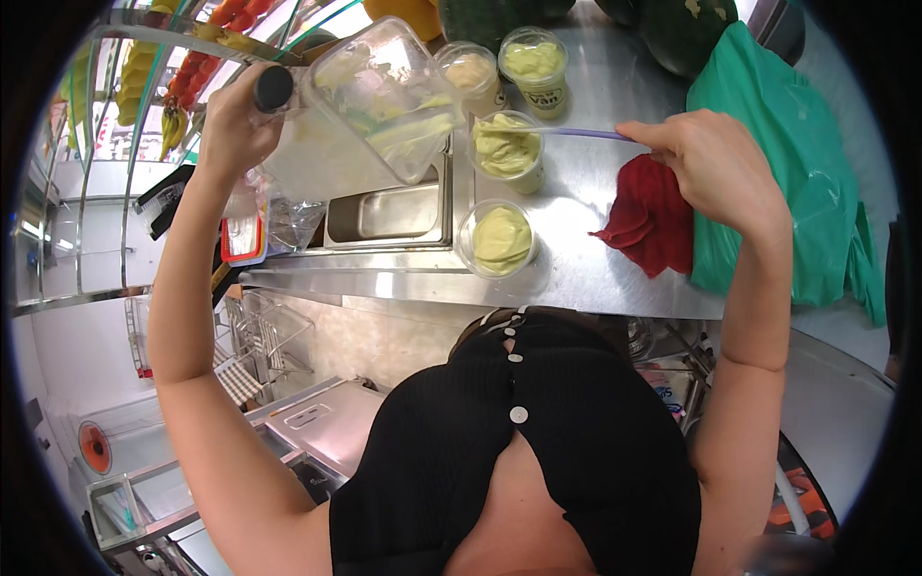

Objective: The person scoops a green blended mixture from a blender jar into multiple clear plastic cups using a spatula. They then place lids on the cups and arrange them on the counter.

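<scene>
My left hand [241, 129] grips a clear plastic blender jar [317, 155], tipped on its side with its wide mouth towards the cups. Pale green residue coats the inside of the jar. Between the fingers of my right hand [720, 165] is the end of a thin purple stick-like utensil [587, 133]. Its far end reaches into the green cream of a clear plastic cup [531, 176]; the tip is hidden there. Nearer to me stands another cup of green cream [498, 240]. Behind are a green-filled cup [534, 65] and one with beige contents [470, 70].
A crumpled red cloth [648, 223] and a green plastic bag [778, 180] lie on the steel counter [576, 248] at right. Watermelons [688, 32] sit at the back. A recessed steel pan [392, 210] is below the jar. Fruit hangs behind a metal rack [130, 32] at left.
</scene>
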### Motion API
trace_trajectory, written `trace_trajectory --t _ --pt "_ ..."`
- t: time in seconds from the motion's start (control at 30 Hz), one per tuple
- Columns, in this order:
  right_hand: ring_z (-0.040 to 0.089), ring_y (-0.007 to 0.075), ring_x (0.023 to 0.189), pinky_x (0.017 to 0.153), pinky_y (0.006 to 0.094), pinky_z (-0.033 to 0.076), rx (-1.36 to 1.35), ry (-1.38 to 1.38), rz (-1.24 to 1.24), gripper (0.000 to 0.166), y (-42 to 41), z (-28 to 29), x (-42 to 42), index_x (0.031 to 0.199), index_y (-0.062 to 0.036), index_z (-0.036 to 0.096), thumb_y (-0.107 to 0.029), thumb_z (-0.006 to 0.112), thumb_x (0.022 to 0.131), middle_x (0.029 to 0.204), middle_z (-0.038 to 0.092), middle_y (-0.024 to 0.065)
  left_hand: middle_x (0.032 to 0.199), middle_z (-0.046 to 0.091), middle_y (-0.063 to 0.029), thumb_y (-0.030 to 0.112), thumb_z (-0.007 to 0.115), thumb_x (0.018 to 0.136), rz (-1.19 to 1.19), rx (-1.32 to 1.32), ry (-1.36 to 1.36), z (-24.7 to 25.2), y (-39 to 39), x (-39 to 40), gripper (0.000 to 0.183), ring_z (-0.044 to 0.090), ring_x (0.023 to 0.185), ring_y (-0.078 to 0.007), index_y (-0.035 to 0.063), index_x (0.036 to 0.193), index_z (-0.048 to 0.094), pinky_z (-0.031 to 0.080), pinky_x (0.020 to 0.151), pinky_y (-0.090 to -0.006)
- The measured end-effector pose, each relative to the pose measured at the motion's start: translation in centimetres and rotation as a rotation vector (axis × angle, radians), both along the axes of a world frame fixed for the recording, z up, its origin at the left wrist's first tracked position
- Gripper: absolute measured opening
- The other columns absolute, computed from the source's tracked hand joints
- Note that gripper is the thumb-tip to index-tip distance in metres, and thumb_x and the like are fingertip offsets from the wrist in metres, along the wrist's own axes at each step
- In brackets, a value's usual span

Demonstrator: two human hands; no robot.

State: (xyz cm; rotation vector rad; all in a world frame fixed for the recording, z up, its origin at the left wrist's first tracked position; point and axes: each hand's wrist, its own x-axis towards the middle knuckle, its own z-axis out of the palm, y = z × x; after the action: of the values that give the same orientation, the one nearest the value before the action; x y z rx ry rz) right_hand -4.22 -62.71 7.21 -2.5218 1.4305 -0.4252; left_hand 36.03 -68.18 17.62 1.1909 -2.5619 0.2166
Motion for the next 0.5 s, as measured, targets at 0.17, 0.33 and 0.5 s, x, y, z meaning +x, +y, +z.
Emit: trace_trajectory --t 0.17,0.33,0.5 --pt "0.056 0.0349 0.066 0.061 0.0405 0.045 0.13 -0.111 -0.044 0.03 0.4 1.2 -0.1 0.101 -0.0112 0.065 -0.002 0.054 0.074 0.073 0.059 0.0198 0.075 0.061 -0.0126 -0.003 0.058 0.069 0.144 -0.105 0.206 -2.1 3.0 4.3 0.027 0.062 0.068 -0.0206 -0.0007 0.095 0.057 0.046 0.067 -0.0255" --pt "0.056 0.0356 0.065 0.059 0.0397 0.044 0.131 -0.056 -0.025 0.03 0.7 0.7 1.3 0.102 -0.0102 0.064 -0.003 0.055 0.075 0.074 0.059 0.02 0.074 0.062 -0.0118 -0.002 0.059 0.068 0.299 -0.225 0.368 -5.3 6.2 7.5 0.027 0.063 0.069 -0.0182 -0.0024 0.095 0.058 0.047 0.066 -0.0249" --pt "0.054 0.0345 0.062 0.058 0.0369 0.043 0.265 -0.103 -0.136 0.03 1.8 2.5 2.9 0.105 -0.0088 0.062 -0.001 0.054 0.077 0.074 0.058 0.0198 0.074 0.062 -0.0128 -0.001 0.056 0.063 0.364 -0.335 0.501 -9.7 11.5 9.9 0.031 0.062 0.067 -0.0195 -0.0043 0.094 0.058 0.047 0.066 -0.0257"
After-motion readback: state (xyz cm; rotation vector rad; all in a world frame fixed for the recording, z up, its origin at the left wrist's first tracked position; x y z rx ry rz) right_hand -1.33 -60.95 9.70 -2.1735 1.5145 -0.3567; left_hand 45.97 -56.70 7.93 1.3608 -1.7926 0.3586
